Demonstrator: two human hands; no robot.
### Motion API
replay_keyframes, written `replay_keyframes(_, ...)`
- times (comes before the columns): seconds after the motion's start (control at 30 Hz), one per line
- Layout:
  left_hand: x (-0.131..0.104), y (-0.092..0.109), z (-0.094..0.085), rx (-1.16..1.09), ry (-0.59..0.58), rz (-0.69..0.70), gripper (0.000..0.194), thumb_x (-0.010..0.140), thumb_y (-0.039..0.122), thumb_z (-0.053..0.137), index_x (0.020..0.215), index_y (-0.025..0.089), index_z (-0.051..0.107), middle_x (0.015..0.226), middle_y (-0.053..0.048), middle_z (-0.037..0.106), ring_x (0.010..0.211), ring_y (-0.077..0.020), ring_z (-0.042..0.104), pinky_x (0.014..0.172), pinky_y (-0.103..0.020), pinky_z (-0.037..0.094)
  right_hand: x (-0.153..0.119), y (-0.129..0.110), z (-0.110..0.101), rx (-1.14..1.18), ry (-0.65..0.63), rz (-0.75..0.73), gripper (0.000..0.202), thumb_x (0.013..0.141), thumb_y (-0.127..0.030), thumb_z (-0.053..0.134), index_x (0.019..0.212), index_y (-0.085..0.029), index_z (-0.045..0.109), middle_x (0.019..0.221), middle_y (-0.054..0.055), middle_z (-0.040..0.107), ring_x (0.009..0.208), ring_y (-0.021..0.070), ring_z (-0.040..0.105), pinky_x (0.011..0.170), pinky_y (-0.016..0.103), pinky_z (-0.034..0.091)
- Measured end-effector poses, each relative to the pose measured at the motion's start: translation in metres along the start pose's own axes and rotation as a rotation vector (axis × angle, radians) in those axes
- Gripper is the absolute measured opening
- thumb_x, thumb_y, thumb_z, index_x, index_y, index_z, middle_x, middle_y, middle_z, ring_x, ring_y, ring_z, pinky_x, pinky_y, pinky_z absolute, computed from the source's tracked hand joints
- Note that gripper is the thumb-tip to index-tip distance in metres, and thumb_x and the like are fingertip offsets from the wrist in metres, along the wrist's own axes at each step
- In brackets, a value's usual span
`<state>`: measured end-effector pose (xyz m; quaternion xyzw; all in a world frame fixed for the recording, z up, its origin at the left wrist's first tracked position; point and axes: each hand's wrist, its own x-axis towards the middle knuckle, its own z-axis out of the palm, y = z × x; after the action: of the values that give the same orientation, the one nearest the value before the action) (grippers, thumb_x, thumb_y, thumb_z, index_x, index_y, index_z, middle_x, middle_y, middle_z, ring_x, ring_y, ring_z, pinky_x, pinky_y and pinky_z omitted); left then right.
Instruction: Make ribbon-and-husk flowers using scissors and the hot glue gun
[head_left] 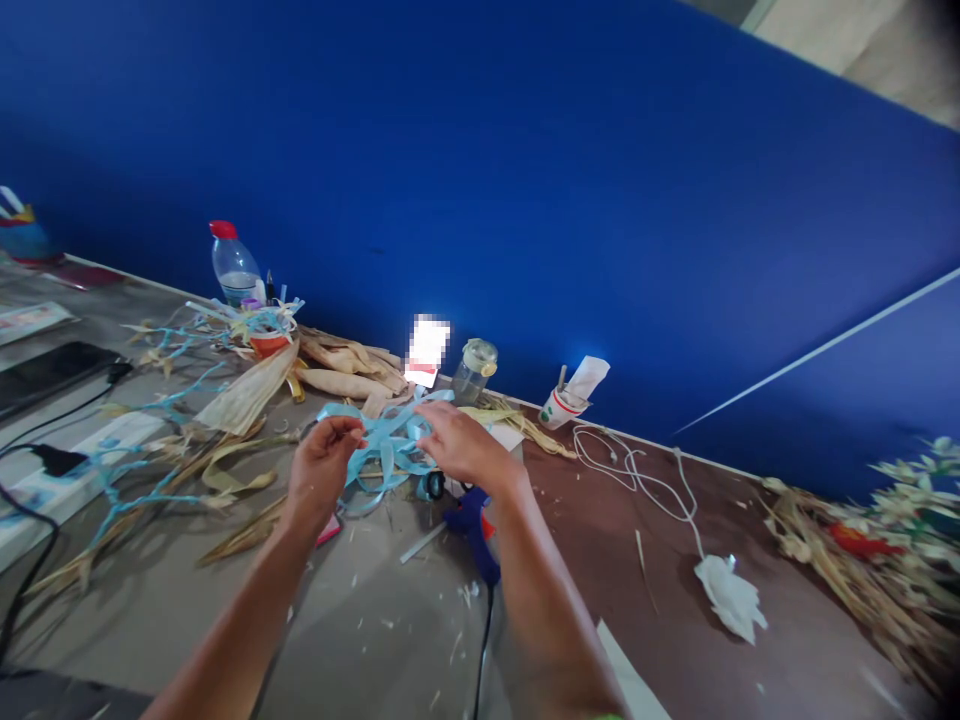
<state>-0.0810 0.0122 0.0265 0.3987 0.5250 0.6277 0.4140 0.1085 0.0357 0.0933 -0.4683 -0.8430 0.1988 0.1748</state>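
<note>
A loose tangle of light-blue ribbon [390,450] lies on the desk between my two hands. My left hand [322,465] is closed in a pinch at the tangle's left side, with ribbon at its fingertips. On the right, my right hand [469,440] bends over the tangle, fingers curled on the ribbon; its fingertips are partly hidden. Just below my right hand rests a dark-blue glue gun [472,530] with a black cord, partly covered by my forearm. Dried corn husks [352,370] lie behind the ribbon.
Blue-wrapped stems [161,490] and a white power strip [82,470] occupy the left. Along the blue partition stand a red-capped bottle [234,265], a glass jar [475,370] and a paper cup [562,405]. A white cable [645,485], crumpled tissue [729,595] and dried husks [847,560] lie right.
</note>
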Motion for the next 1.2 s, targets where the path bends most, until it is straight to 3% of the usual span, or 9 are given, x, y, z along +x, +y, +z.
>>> replay_keyframes(0.13, -0.003, 0.003, 0.015, -0.01, -0.067, 0.067, 0.018, 0.069, 0.033, 0.064, 0.077, 0.017, 0.061, 0.067, 0.002, 0.059, 0.059, -0.0117, 0.055, 0.058, -0.025, 0.042, -0.016, -0.002, 0.009, 0.211, 0.347, 0.067, 0.037, 0.086, -0.02, 0.047, 0.122, -0.018, 0.054, 0.117, 0.011, 0.059, 0.084, 0.0166, 0.062, 0.081, 0.032, 0.049)
replay_keyframes(0.2, -0.005, 0.003, 0.023, -0.008, -0.093, 0.064, 0.016, 0.072, 0.032, 0.061, 0.079, 0.018, 0.061, 0.066, 0.002, 0.059, 0.059, -0.0118, 0.054, 0.058, -0.025, 0.041, -0.024, 0.001, 0.015, 0.327, 0.455, 0.103, 0.034, 0.086, -0.022, 0.047, 0.119, -0.019, 0.055, 0.109, 0.009, 0.061, 0.077, 0.0146, 0.062, 0.075, 0.029, 0.05)
replay_keyframes(0.43, -0.003, -0.016, 0.041, -0.056, -0.125, 0.04, 0.016, 0.074, 0.031, 0.059, 0.082, 0.018, 0.061, 0.058, 0.003, 0.056, 0.053, -0.0114, 0.051, 0.053, -0.024, 0.039, -0.038, 0.016, 0.025, 0.399, 0.582, 0.258, 0.033, 0.083, -0.024, 0.049, 0.114, -0.016, 0.056, 0.102, 0.008, 0.063, 0.065, 0.0125, 0.058, 0.065, 0.026, 0.05)
replay_keyframes(0.57, -0.003, -0.025, 0.043, -0.07, -0.117, 0.035, 0.018, 0.075, 0.036, 0.059, 0.079, 0.018, 0.06, 0.055, 0.004, 0.054, 0.049, -0.0109, 0.049, 0.05, -0.023, 0.039, -0.04, 0.019, 0.035, 0.34, 0.524, 0.341, 0.032, 0.082, -0.025, 0.049, 0.111, -0.016, 0.059, 0.096, 0.007, 0.065, 0.067, 0.014, 0.059, 0.068, 0.027, 0.05)
replay_keyframes(0.7, -0.008, -0.028, 0.041, -0.061, -0.12, -0.007, 0.033, 0.083, 0.045, 0.048, 0.071, 0.017, 0.061, 0.059, 0.0, 0.055, 0.052, -0.0122, 0.051, 0.052, -0.025, 0.042, -0.038, 0.025, 0.049, 0.219, 0.432, 0.437, 0.03, 0.082, -0.019, 0.048, 0.109, -0.015, 0.061, 0.095, 0.009, 0.067, 0.082, 0.0183, 0.063, 0.077, 0.029, 0.049)
replay_keyframes(0.87, -0.01, -0.034, 0.04, 0.006, -0.036, 0.025, 0.023, 0.079, 0.039, 0.055, 0.085, 0.018, 0.06, 0.066, 0.001, 0.056, 0.055, -0.0118, 0.051, 0.053, -0.024, 0.042, -0.041, 0.024, 0.06, 0.028, 0.206, 0.528, 0.023, 0.083, -0.017, 0.051, 0.101, -0.016, 0.065, 0.099, 0.012, 0.069, 0.093, 0.0228, 0.064, 0.081, 0.032, 0.046)
replay_keyframes(1.0, -0.009, -0.041, 0.041, 0.065, -0.028, 0.038, 0.025, 0.076, 0.037, 0.057, 0.093, 0.019, 0.056, 0.07, 0.002, 0.056, 0.054, -0.012, 0.052, 0.053, -0.024, 0.042, -0.05, 0.012, 0.072, -0.163, 0.019, 0.476, 0.013, 0.08, -0.025, 0.057, 0.085, -0.018, 0.068, 0.092, 0.012, 0.068, 0.088, 0.026, 0.063, 0.074, 0.033, 0.046)
replay_keyframes(1.2, -0.01, -0.046, 0.042, 0.073, -0.044, 0.027, 0.024, 0.076, 0.037, 0.057, 0.092, 0.02, 0.055, 0.066, 0.003, 0.055, 0.054, -0.0126, 0.052, 0.051, -0.024, 0.041, -0.048, 0.001, 0.088, -0.327, 0.011, 0.417, 0.018, 0.078, -0.021, 0.058, 0.094, -0.015, 0.065, 0.106, 0.018, 0.058, 0.1, 0.0305, 0.056, 0.082, 0.041, 0.044)
